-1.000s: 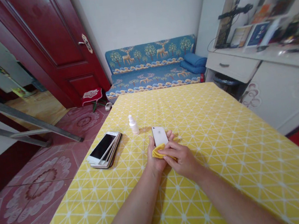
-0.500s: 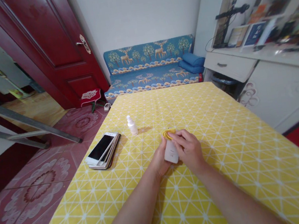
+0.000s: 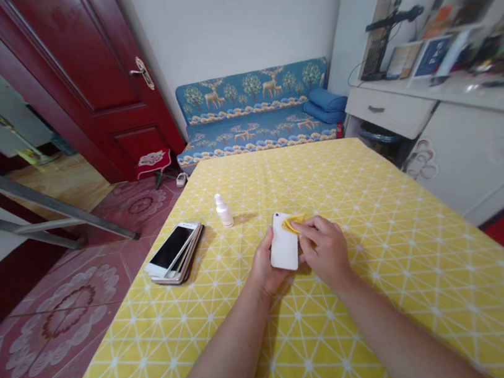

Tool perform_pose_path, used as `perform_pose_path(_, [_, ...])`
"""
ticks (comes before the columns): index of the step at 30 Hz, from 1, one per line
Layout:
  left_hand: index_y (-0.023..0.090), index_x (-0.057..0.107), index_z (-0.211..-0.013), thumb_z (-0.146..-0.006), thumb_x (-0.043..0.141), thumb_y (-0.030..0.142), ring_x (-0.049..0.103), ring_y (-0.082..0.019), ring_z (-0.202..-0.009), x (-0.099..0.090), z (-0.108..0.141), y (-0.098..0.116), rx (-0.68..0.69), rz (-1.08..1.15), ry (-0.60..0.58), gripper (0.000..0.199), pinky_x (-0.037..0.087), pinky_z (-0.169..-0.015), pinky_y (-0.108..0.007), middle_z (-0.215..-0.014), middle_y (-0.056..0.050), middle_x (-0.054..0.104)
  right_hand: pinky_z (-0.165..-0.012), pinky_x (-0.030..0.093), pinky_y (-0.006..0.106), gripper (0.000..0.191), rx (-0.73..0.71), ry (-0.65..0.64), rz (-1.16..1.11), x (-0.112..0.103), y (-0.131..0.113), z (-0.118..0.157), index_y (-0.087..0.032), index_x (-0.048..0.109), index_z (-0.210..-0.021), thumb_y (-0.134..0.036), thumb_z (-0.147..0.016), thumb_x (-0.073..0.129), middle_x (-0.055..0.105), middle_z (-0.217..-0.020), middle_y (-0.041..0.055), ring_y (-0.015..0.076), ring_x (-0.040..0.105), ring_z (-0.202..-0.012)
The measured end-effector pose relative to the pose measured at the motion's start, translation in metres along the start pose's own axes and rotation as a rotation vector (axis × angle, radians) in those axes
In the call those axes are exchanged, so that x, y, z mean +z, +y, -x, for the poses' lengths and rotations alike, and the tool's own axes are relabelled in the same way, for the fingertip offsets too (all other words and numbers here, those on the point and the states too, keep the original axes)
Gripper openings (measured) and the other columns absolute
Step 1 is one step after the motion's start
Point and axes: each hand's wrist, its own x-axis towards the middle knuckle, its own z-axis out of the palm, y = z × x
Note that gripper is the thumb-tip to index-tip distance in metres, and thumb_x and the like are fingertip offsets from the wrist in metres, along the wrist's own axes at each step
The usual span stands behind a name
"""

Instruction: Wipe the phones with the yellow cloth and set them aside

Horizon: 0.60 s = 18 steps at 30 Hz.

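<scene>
A white phone, its plain back facing up and a camera lens at the top left corner, rests in my left hand, which is closed around its left edge. My right hand pinches a small yellow cloth that lies against the phone's upper right part. To the left stands a white spray bottle on the yellow patterned tablecloth. Further left is a stack of several phones, the top one white with a dark screen.
Beyond the table is a blue sofa with deer patterns. A red stool stands by the red door. On the right is a white cabinet with items on top. Grey metal bars cross the left side.
My right hand and the cloth have shifted slightly right, from the phone's top edge onto its upper right. More of the phone's back and its camera lens now show.
</scene>
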Motion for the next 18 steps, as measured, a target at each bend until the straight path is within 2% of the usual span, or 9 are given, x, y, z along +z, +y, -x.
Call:
perform_pose_path(2, [0.010,0.059,-0.121,-0.095,0.042,0.041,0.067,-0.020,-0.091,-0.001,-0.002,0.002,0.044,0.034,0.010,0.044,0.048,-0.092,-0.034,-0.099,-0.011,0.072,-0.075,0.039,0.035,0.032,-0.021,-0.031,-0.020,0.001,-0.004,0.001,-0.025,0.073,-0.102,-0.010,-0.081,0.053,0.061,-0.082,0.0021,0.0179,0.057,-0.082])
perform_pose_path(7, [0.003,0.049,-0.133,-0.095,0.036,0.045,0.060,-0.025,-0.113,-0.004,-0.003,0.009,0.091,0.084,-0.113,0.058,0.040,-0.104,-0.035,-0.121,-0.018,0.064,-0.077,0.038,0.034,0.033,-0.084,-0.111,-0.122,0.003,-0.016,0.004,-0.026,0.073,-0.097,-0.008,-0.077,0.054,0.061,-0.079,0.0016,0.0183,0.057,-0.084])
perform_pose_path(14, [0.009,0.044,-0.138,-0.093,0.039,0.049,0.050,-0.026,-0.127,-0.012,-0.005,0.013,0.145,0.097,-0.093,0.060,0.039,-0.107,-0.039,-0.132,-0.017,0.057,-0.076,0.037,0.034,0.031,-0.218,-0.230,-0.320,0.004,-0.025,0.005,-0.023,0.073,-0.086,-0.006,-0.070,0.053,0.057,-0.073,0.0003,0.0165,0.054,-0.077])
perform_pose_path(18, [0.010,0.050,-0.132,-0.090,0.046,0.044,0.048,-0.025,-0.129,-0.011,-0.003,0.015,0.175,0.118,-0.126,0.054,0.040,-0.105,-0.038,-0.134,-0.016,0.056,-0.076,0.036,0.033,0.024,-0.207,-0.256,-0.309,0.001,-0.020,0.003,-0.022,0.069,-0.074,-0.007,-0.068,0.051,0.055,-0.070,-0.0007,0.0152,0.052,-0.074])
